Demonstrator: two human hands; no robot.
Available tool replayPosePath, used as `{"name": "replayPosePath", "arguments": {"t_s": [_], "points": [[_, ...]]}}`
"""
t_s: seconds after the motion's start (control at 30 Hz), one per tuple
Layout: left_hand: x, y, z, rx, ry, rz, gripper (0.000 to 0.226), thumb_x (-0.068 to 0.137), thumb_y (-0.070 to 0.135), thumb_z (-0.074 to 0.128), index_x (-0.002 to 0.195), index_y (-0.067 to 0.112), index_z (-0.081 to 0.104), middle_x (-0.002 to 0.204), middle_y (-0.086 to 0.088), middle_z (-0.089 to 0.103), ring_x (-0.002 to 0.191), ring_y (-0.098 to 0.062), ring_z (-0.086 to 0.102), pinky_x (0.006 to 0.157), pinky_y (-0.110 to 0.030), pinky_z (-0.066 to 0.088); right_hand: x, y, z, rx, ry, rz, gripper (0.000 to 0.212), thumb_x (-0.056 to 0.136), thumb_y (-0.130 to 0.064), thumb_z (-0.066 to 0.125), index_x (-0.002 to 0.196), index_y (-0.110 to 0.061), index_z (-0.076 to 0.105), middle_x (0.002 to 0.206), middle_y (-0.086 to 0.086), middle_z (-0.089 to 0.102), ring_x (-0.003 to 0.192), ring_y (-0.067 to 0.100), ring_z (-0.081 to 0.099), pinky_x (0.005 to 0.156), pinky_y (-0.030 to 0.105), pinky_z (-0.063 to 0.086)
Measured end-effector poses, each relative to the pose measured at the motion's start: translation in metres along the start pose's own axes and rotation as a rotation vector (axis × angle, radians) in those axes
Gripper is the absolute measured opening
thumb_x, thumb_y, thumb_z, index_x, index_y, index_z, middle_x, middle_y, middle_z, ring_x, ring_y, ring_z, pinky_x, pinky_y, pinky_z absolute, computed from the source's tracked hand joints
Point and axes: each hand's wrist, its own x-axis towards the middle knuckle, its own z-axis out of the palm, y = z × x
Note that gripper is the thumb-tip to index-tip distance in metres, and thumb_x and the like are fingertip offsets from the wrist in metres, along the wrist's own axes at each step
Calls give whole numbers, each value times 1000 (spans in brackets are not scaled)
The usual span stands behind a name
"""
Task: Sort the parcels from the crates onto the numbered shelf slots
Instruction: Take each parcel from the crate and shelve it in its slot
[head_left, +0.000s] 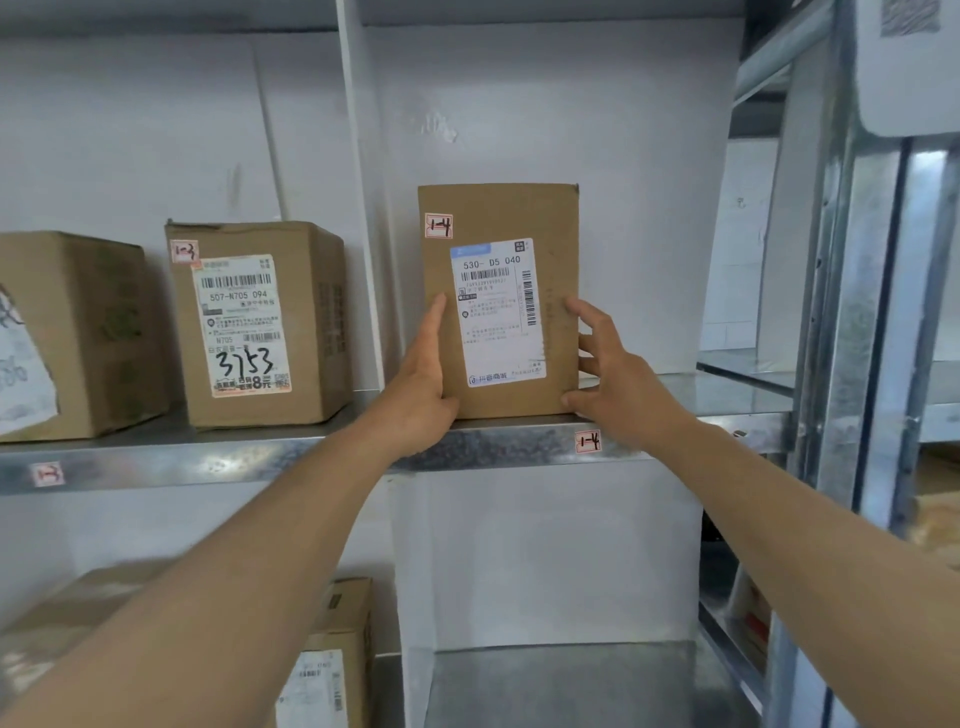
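Observation:
A flat brown cardboard parcel (498, 218) with a white shipping label and a small tag marked 1-4 stands upright on the metal shelf (498, 449), above the slot sticker 1-4 (587, 442). My left hand (423, 374) lies against its left edge with straight fingers on the front and the thumb under the lower corner. My right hand (605, 358) holds the right edge, fingers curled round the side and the thumb at the bottom corner.
To the left stands a carton (311, 322) tagged 1-3 with "3753" written on it, over the slot sticker 1-3 (47, 474). Another carton (78, 332) is at the far left. More boxes (343, 649) sit on the lower shelf. A steel upright (852, 312) rises at the right.

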Motion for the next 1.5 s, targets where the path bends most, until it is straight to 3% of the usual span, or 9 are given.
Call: {"name": "replayPosePath", "arguments": {"t_s": [0.3,0.43,0.5,0.63,0.73,0.87,1.2,1.37,1.5], "points": [[13,-4,8,-3,24,-19,107,85,-12,48,143,48,-19,158,14,-1,134,-36,35,97,-37,42,8,8,4,-128,40,-18,98,81,3,65,146,-43,8,142,-4,44,122,14,51,88,21,46],[11,-3,12,-30,46,-28,104,85,-10,50,145,46,-14,157,12,1,121,-3,29,77,-9,38,5,5,3,-124,35,-39,96,81,3,65,146,-42,10,145,-2,40,124,16,49,94,30,49],[7,-1,12,0,49,-36,102,86,-7,53,146,45,-10,156,10,2,117,-4,32,70,-6,34,3,4,2,-177,50,-56,94,80,-2,67,146,-43,14,146,1,36,124,18,47,97,38,48],[-9,11,9,74,127,-32,84,88,2,54,147,41,9,158,4,-10,146,-15,7,107,-27,24,-6,-3,-2,-426,192,-93,64,83,-17,67,140,-28,40,151,3,29,128,17,42,92,40,49],[-33,14,10,179,297,87,58,91,14,56,142,27,33,159,4,7,144,-10,10,104,-18,18,-21,-14,9,-495,411,-310,33,78,-13,70,110,-13,64,119,6,58,105,24,58,66,37,55],[-83,3,22,242,444,150,34,90,25,57,125,21,55,136,7,49,125,-5,34,96,-20,28,-54,-26,42,-451,494,-421,15,77,-24,56,85,-15,66,85,0,63,73,21,61,49,27,49],[-235,-58,48,408,459,-359,38,84,34,49,115,17,64,105,-3,65,98,-25,57,78,-31,44,-159,-32,186,-271,186,-446,7,70,-16,62,74,-12,67,74,3,60,58,22,57,44,23,38],[-311,-78,47,572,397,-594,41,80,34,51,109,10,66,106,-10,66,95,-34,61,78,-42,51,-212,-55,249,-170,-57,-419,18,64,-17,81,73,-13,66,69,4,60,57,24,59,43,25,41],[-362,-90,32,651,399,-733,48,83,35,54,125,11,57,129,-11,56,115,-33,53,93,-45,45,-238,-83,287,-94,-180,-463,31,63,-19,83,90,-12,70,85,4,67,73,24,64,53,26,48]]}}
